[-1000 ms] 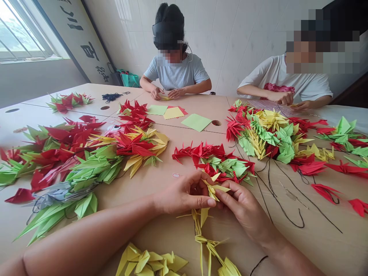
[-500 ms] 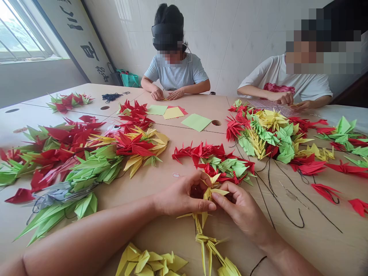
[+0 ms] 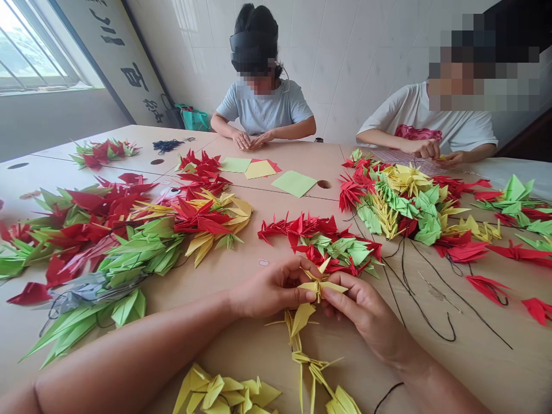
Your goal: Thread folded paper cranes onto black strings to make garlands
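Note:
A yellow paper crane is pinched between my two hands, its wings spread to either side. My left hand grips it from the left with thumb and bent fingers. From the right, my right hand holds a wing between thumb and forefinger. Below the hands hangs a string of yellow cranes, running down toward the bottom edge. More folded yellow cranes lie to the left of it. Just beyond my hands are red and green cranes on the table. Some fingertips are hidden behind the paper.
Piles of red, green and yellow cranes lie left and right. Black cords and a needle-like tool rest at right. Paper squares lie mid-table. Two people sit opposite, hands at work.
The yellow crane has turned in my fingers, its wings now more level and spread. My left thumb has shifted up slightly. The person opposite has moved their hands closer together.

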Demonstrator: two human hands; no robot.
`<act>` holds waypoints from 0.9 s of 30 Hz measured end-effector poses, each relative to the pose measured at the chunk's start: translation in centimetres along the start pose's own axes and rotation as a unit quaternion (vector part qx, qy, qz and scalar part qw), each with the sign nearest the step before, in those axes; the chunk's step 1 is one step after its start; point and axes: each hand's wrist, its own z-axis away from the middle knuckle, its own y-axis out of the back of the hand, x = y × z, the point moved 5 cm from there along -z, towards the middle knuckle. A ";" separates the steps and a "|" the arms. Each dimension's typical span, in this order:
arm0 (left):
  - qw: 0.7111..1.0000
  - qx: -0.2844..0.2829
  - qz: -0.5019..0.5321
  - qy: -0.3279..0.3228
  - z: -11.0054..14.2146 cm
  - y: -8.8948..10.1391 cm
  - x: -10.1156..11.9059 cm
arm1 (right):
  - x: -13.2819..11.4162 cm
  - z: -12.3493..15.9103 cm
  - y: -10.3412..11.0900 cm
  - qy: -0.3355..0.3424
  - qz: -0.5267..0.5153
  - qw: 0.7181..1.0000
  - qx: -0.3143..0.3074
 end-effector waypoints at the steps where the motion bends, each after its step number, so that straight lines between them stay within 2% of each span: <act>1: 1.000 0.002 -0.004 0.002 0.0 0.1 0.0 | -0.1 0.0 -0.1 0.000 0.006 1.000 -0.006; 10: 0.999 0.017 -0.046 0.024 0.1 0.1 0.2 | -0.2 -0.2 -0.4 0.022 0.044 0.998 -0.039; 20: 0.996 0.038 -0.083 0.023 0.3 0.1 0.8 | -0.3 -0.2 -0.3 0.046 0.082 0.996 -0.010; 27: 0.998 0.022 -0.065 0.009 0.2 0.2 0.6 | 0.0 -0.3 -0.2 0.021 0.071 0.997 -0.016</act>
